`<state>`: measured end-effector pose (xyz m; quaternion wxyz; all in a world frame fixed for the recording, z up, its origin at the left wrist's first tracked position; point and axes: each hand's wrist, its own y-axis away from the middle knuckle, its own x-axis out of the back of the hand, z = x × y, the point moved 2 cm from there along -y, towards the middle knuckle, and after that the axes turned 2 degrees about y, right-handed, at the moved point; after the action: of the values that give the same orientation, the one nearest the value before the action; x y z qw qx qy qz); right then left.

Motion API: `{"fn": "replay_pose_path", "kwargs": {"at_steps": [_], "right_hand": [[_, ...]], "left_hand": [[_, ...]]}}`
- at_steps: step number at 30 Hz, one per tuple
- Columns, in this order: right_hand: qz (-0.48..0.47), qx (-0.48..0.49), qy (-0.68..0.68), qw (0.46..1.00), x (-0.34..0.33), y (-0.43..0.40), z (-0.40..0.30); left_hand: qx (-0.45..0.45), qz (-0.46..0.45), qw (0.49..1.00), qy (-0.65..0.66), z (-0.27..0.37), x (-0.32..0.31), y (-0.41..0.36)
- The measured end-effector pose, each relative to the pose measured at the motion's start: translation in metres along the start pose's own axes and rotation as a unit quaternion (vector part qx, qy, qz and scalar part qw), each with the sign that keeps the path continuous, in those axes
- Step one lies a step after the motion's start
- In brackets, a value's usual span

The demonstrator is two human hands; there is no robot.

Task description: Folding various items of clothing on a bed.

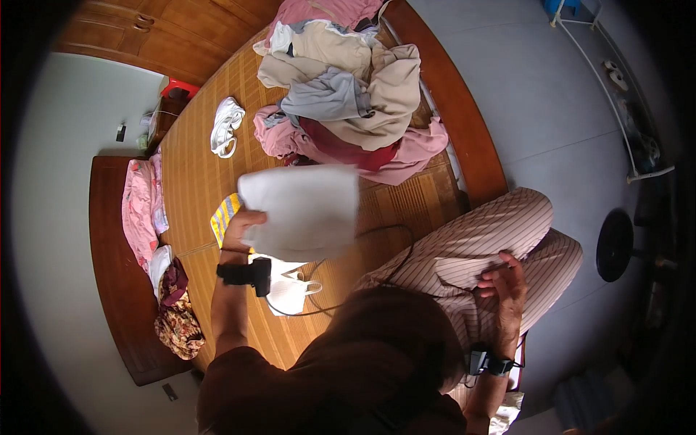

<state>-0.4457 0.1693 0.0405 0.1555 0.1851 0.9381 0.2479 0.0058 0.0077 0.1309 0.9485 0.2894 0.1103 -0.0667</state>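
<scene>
My left hand (244,225) grips the left edge of a white folded cloth (304,212), held up over the bed mat and slightly blurred. Behind that hand a yellow-and-grey striped cloth (224,215) lies on the mat, partly covered. Below the held cloth lie white items (288,293), one with a thin strap loop. My right hand (505,280) rests over my striped trousers (473,255) near the thigh, fingers loosely bent and apart, holding nothing.
A heap of beige, grey and pink clothes (348,98) lies across the bed mat (196,179). A white strapped garment (225,128) sits apart. A black cable (405,239) crosses near my lap. Pillows and cloths (140,206) line the wooden headboard (111,244). A metal rack (614,98) stands at right.
</scene>
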Motion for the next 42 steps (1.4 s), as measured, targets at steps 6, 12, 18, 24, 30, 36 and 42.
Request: {"fn": "replay_pose_path", "kwargs": {"at_steps": [6,12,18,24,30,36,42], "right_hand": [[0.010,0.000,0.007,1.000,0.002,0.000,-0.001],[-0.009,0.002,-0.017,1.000,0.005,-0.004,0.009],[-0.004,0.001,0.002,1.000,0.007,-0.005,0.011],[-0.008,0.012,0.011,1.000,0.004,-0.004,0.009],[-0.003,0.016,0.019,1.000,0.002,-0.003,0.005],[-0.008,0.019,0.007,1.000,0.004,-0.007,0.010],[-0.008,0.016,0.013,1.000,0.004,-0.006,0.012]], "left_hand": [[-0.051,0.146,0.984,0.093,-0.054,0.066,0.035],[0.048,0.255,0.963,0.078,-0.147,0.152,0.013],[0.034,0.280,0.955,0.094,-0.121,0.136,0.006],[0.104,0.312,0.943,-0.047,-0.113,0.110,0.015],[-0.082,0.392,0.772,-0.494,-0.090,0.102,0.006],[-0.225,0.390,0.595,-0.665,-0.077,0.019,-0.019],[-0.032,0.433,0.666,-0.607,-0.149,0.009,-0.050]]}}
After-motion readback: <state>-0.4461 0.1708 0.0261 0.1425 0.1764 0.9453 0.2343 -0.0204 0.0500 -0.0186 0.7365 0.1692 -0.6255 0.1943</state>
